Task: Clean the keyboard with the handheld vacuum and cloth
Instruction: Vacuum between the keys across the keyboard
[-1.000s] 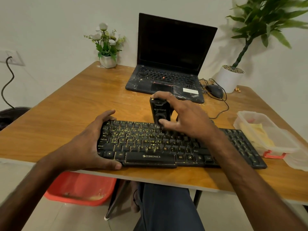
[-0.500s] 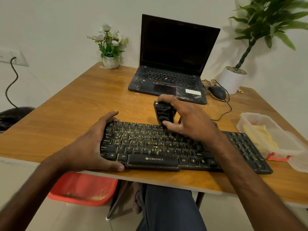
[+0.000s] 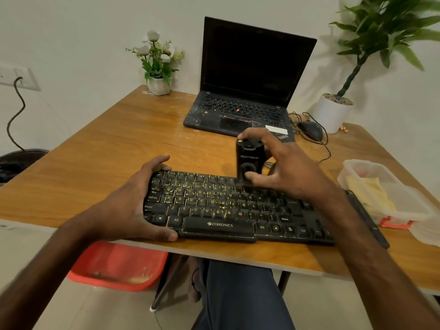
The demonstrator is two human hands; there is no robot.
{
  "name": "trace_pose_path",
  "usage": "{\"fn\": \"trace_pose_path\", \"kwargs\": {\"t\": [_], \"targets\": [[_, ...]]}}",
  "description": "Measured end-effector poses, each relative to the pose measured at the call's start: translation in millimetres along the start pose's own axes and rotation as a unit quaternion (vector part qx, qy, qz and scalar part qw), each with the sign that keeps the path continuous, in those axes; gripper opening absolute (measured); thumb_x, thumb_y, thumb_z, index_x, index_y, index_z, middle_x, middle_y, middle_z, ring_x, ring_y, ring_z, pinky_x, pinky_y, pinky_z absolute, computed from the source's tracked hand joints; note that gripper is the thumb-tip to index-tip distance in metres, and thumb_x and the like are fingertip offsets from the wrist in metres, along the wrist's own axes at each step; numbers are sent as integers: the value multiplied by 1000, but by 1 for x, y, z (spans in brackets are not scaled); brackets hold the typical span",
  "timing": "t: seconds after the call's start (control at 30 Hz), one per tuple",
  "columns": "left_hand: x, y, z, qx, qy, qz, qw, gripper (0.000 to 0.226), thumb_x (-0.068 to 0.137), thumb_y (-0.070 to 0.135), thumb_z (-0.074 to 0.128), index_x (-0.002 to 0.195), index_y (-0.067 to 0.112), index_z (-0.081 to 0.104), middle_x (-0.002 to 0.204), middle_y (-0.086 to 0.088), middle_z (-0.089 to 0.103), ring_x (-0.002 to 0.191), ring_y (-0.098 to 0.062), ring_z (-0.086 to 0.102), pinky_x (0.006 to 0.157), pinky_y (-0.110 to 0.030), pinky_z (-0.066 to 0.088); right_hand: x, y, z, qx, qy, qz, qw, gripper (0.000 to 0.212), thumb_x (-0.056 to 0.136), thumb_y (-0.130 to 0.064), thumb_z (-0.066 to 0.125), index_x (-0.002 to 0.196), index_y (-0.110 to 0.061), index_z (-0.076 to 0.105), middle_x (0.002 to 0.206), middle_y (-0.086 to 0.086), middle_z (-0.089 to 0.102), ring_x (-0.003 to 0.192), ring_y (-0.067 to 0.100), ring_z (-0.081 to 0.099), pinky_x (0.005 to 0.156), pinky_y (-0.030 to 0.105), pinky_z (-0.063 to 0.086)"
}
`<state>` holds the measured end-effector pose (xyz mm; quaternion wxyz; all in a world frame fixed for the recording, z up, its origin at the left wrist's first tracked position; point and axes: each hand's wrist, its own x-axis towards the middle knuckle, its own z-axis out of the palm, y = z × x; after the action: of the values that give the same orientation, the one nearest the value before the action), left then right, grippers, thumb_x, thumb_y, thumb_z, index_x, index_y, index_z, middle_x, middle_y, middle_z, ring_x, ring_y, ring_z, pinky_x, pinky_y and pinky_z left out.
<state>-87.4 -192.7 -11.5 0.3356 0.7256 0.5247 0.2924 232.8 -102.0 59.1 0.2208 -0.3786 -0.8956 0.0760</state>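
Note:
A black keyboard [image 3: 226, 210] with yellow lettering lies along the near edge of the wooden table [image 3: 119, 151]. My left hand [image 3: 128, 206] grips its left end, thumb at the front edge and fingers over the back corner. My right hand [image 3: 283, 165] holds a small black handheld vacuum [image 3: 248, 158] upright, with its lower end on the keyboard's top key row right of the middle. A yellow cloth [image 3: 369, 194] lies inside a clear plastic container [image 3: 390, 198] at the right.
An open black laptop [image 3: 250, 91] stands at the back, with a wired mouse [image 3: 310, 129] beside it. A small flower pot [image 3: 158, 84] and a white potted plant [image 3: 332, 113] sit at the back corners. A red tub [image 3: 119, 265] stands on the floor under the table.
My right hand has slid the vacuum a little to the right along the top key row. My left hand keeps its grip on the keyboard's left end.

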Motion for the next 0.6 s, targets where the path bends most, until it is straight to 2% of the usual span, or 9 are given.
{"fn": "trace_pose_path", "kwargs": {"t": [0.07, 0.1, 0.13, 0.2, 0.27, 0.37, 0.43, 0.6], "targets": [[0, 1, 0, 4, 2, 3, 1000, 146, 34, 67, 94, 148, 60, 3, 139, 43, 28, 123, 18, 42, 99, -10, 39, 5, -9, 14, 30, 0, -31, 999, 74, 83, -30, 77, 140, -41, 30, 118, 2, 64, 74, 0, 63, 58, 23, 59], [0, 1, 0, 5, 1, 2, 1000, 146, 35, 67, 94, 148, 60, 3, 139, 42, 28, 123, 18, 41, 101, -12, 39, 8, -12, 21, 19, 2, -47, 999, 74, 84, -32, 76, 140, -41, 28, 117, 1, 65, 73, -3, 62, 59, 22, 58], [0, 2, 0, 5, 0, 2, 1000, 145, 35, 67, 94, 148, 60, 3, 140, 41, 28, 124, 18, 41, 103, -15, 40, 12, -14, 26, -4, 5, -56, 998, 75, 85, -33, 75, 140, -42, 26, 114, 1, 66, 66, -7, 58, 58, 18, 54], [0, 2, 1, 8, 2, -1, 1000, 146, 35, 67, 94, 148, 60, 3, 143, 38, 29, 126, 14, 42, 107, -22, 41, 19, -13, 31, -73, 14, -61, 995, 75, 87, -35, 72, 141, -44, 20, 109, 3, 67, 60, -5, 49, 57, 13, 44], [-1, 2, 1, 11, 6, -2, 1000, 146, 35, 68, 94, 149, 59, 3, 145, 34, 29, 128, 12, 41, 110, -25, 40, 23, -8, 29, -119, 23, -61, 991, 75, 88, -36, 70, 141, -44, 18, 107, 4, 67, 69, 4, 53, 57, 14, 39], [0, 1, 1, 20, 8, 8, 1000, 145, 35, 71, 92, 149, 59, 3, 144, 36, 28, 129, 14, 39, 111, -26, 38, 20, -4, 27, -40, 38, -63, 996, 73, 86, -40, 69, 142, -40, 23, 114, 4, 66, 83, 17, 66, 63, 26, 55], [0, 1, 1, 23, 8, 5, 1000, 145, 35, 72, 91, 148, 60, 3, 143, 37, 28, 129, 12, 39, 112, -29, 39, 16, -8, 28, 3, 39, -78, 996, 71, 85, -43, 67, 142, -39, 26, 118, 3, 65, 82, 20, 68, 63, 32, 59], [0, 1, 1, 26, 5, 6, 1000, 144, 36, 72, 91, 149, 59, 2, 144, 37, 28, 130, 13, 38, 113, -30, 39, 21, -7, 31, -91, 28, -60, 994, 74, 88, -37, 71, 140, -43, 19, 106, 5, 68, 64, 5, 51, 58, 22, 49]]}}
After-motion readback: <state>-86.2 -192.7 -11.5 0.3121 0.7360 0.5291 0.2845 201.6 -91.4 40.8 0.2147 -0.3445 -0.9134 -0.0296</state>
